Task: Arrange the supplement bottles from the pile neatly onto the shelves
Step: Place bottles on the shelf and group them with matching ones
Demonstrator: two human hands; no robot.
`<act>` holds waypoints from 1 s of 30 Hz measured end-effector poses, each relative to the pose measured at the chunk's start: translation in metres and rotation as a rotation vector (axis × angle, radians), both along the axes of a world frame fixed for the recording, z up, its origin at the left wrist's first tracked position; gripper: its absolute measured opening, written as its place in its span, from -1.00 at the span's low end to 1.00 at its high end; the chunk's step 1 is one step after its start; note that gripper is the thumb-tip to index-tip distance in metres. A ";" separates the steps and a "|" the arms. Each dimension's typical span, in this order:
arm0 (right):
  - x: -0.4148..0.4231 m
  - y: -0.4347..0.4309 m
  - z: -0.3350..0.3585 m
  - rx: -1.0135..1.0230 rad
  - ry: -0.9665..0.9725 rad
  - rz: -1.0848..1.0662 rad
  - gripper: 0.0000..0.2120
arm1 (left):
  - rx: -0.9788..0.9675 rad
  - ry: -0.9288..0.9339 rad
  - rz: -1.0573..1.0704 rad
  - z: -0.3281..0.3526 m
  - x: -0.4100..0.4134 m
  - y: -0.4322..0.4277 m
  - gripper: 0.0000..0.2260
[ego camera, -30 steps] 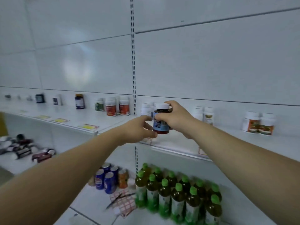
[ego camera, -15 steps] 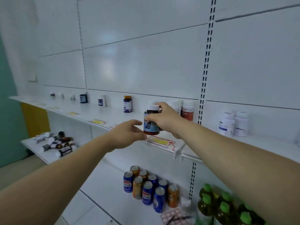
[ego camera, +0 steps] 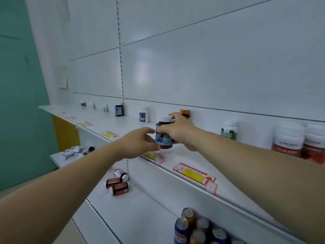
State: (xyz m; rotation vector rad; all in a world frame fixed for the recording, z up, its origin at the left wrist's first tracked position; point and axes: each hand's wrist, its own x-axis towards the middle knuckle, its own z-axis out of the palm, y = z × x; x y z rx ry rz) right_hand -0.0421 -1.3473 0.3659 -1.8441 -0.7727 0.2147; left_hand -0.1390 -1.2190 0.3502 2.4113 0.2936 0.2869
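white panelled wall with a long upper shelf [ego camera: 123,127]. just above the shelf's front edge is an upright supplement bottle [ego camera: 163,133]: dark amber body, white cap, blue label. the right hand [ego camera: 181,131] wraps its side and the left hand [ego camera: 139,144] pinches its lower left. the label print is blurred. an orange-capped bottle [ego camera: 184,112] is mostly hidden behind the right hand.

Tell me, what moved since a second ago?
The right hand carried the blue-label bottle leftward along the upper shelf, past the red-label bottles, to just in front of the orange-capped bottle. The left hand went along beside it. Nothing was picked up or let go: the right hand still grips the bottle in the air, and the left hand stays close; I can't tell if it touches.
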 end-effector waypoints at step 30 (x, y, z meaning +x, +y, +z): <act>0.176 0.440 -0.025 -0.191 -0.073 -0.324 -0.42 | 0.444 0.318 -0.242 -0.019 0.191 0.492 -0.46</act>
